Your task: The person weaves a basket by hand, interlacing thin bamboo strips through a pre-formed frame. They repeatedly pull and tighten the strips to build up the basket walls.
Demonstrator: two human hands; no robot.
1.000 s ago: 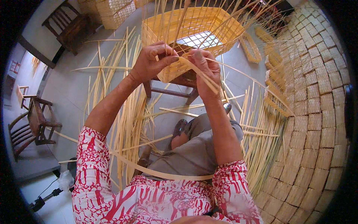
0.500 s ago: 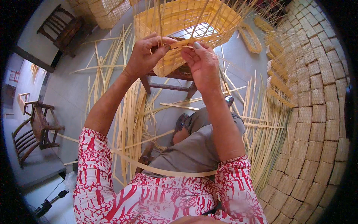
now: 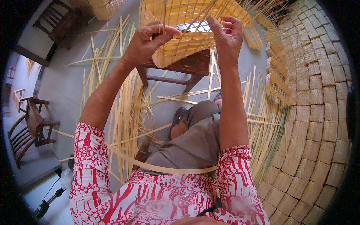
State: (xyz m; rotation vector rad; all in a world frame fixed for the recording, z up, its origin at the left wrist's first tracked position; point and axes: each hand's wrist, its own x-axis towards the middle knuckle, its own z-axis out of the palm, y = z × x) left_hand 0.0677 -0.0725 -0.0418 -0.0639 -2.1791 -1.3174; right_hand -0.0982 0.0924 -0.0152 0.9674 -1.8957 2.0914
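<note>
A yellow woven basket [image 3: 172, 56] with long upright strands rests on a wooden stool [image 3: 193, 65] in front of me. My left hand [image 3: 150, 39] grips a flat strip at the near side of the basket, its thumb pressed against the weave beside an upright strand. My right hand [image 3: 227, 35] is raised at the right of the near rim, thumb and loosely curled fingers apart among the upright strands. A pale strip [image 3: 168, 169] curves across my lap.
Loose pale strips [image 3: 123, 101] cover the floor on both sides. Wooden chairs [image 3: 39, 120] stand at left and upper left. Smaller woven baskets [image 3: 275, 86] line the right, beside a woven surface [image 3: 315, 131] of rectangular blocks. A black stand [image 3: 47, 206] is at lower left.
My right hand has moved up and right, away from my left hand, with its fingers spreading apart. My left hand stays on the basket's near side; both sit higher in view.
</note>
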